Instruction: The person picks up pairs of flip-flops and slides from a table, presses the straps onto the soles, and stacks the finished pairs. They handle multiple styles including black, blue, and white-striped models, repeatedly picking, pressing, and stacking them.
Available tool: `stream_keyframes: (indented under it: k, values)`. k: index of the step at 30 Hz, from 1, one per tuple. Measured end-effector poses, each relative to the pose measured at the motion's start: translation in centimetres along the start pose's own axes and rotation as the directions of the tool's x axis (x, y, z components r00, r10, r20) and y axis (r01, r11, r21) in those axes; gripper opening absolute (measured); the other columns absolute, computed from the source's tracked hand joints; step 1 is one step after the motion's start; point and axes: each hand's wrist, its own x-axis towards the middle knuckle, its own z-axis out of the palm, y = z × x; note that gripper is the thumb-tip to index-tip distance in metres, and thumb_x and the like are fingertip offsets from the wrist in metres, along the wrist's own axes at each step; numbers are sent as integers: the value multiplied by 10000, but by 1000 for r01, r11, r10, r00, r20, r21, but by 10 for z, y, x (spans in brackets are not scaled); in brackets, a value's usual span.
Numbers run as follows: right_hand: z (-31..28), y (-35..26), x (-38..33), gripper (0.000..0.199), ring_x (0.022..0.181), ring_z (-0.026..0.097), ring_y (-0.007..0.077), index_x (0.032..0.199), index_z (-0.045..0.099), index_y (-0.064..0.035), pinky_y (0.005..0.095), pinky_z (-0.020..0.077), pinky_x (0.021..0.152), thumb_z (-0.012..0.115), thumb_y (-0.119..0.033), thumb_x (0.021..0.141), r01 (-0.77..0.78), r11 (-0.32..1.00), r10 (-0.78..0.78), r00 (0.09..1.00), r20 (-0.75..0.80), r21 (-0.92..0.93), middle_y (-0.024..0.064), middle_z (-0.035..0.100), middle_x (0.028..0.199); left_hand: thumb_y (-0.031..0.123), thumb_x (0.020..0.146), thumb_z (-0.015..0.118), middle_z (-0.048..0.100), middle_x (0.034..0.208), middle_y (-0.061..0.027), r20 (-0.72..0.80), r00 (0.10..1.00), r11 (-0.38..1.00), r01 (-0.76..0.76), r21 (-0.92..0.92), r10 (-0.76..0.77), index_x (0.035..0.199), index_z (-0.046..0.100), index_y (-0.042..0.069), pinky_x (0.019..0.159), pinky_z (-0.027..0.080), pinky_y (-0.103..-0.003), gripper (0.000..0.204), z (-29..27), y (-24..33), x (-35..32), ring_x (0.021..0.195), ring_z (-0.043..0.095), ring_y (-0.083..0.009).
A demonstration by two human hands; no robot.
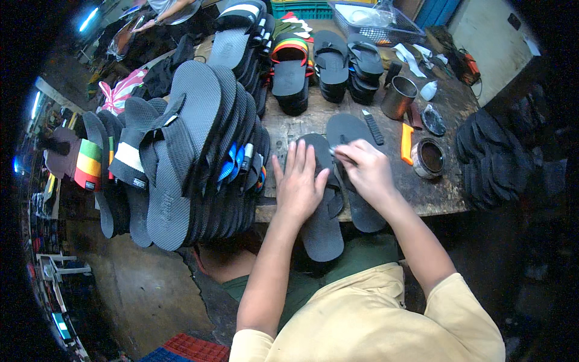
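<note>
Two black flip-flops lie side by side at the table's front edge, their heel ends jutting over it. My left hand (297, 181) is laid flat with spread fingers on the left flip-flop (322, 232). Over the right flip-flop (365, 214), near its inner edge, my right hand (365, 172) is closed in a pinch. A tiny pale spot shows at its fingertips, too small to name. The straps are partly hidden under my hands. A utility knife (373, 128) with a dark, ridged handle lies just beyond the right flip-flop.
Tall stacks of dark sandals (199, 157) crowd the left. More sandal piles (291, 78) stand at the back. To the right are a metal cup (399, 98), an orange-handled tool (406, 143), an open tin (428, 158) and a small white bottle (429, 90). Black pieces (494, 157) are heaped beside the table.
</note>
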Motion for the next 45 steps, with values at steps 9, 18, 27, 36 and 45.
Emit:
stream_keyframes:
  k: [9, 18, 27, 36, 45]
  values:
    - [66, 29, 39, 204, 944, 682, 306, 978, 732, -132, 442, 575, 787, 619, -94, 813, 110, 918, 25, 943, 332, -380, 88, 668, 995, 615, 831, 678, 279, 1663, -125, 232, 955, 982, 166, 94, -184, 1588, 293, 46, 1211, 69, -694, 1022, 23, -19, 25, 1554, 213, -277]
    - [63, 23, 55, 159, 910, 689, 317, 959, 702, -108, 449, 587, 750, 616, -109, 825, 156, 907, -1, 930, 368, -391, 88, 667, 1018, 588, 821, 693, 358, 1615, -163, 86, 988, 992, 125, 6, -125, 1526, 405, 1, 1210, 122, -678, 962, 28, -23, 22, 1535, 254, -317]
    - [61, 21, 50, 168, 906, 696, 304, 985, 703, -115, 445, 588, 744, 607, -139, 850, 127, 883, 115, 875, 470, -452, 87, 649, 957, 531, 803, 737, 384, 1598, -167, 62, 992, 992, 116, -45, -113, 1505, 430, -4, 1203, 158, -671, 934, 29, -25, 22, 1513, 298, -334]
    - [64, 24, 56, 140, 924, 697, 318, 950, 683, -73, 469, 594, 733, 613, -136, 847, 174, 879, 68, 876, 478, -444, 110, 655, 1009, 555, 823, 702, 380, 1601, -167, 63, 992, 993, 114, -26, -112, 1502, 438, -5, 1207, 149, -665, 918, 29, -25, 22, 1514, 296, -332]
    - [62, 25, 56, 154, 924, 701, 342, 972, 678, -78, 480, 583, 773, 595, -132, 853, 147, 910, 61, 878, 475, -387, 124, 667, 1012, 557, 840, 698, 366, 1609, -171, 99, 989, 994, 111, -20, -108, 1515, 420, -2, 1205, 150, -670, 919, 27, -24, 22, 1525, 273, -331]
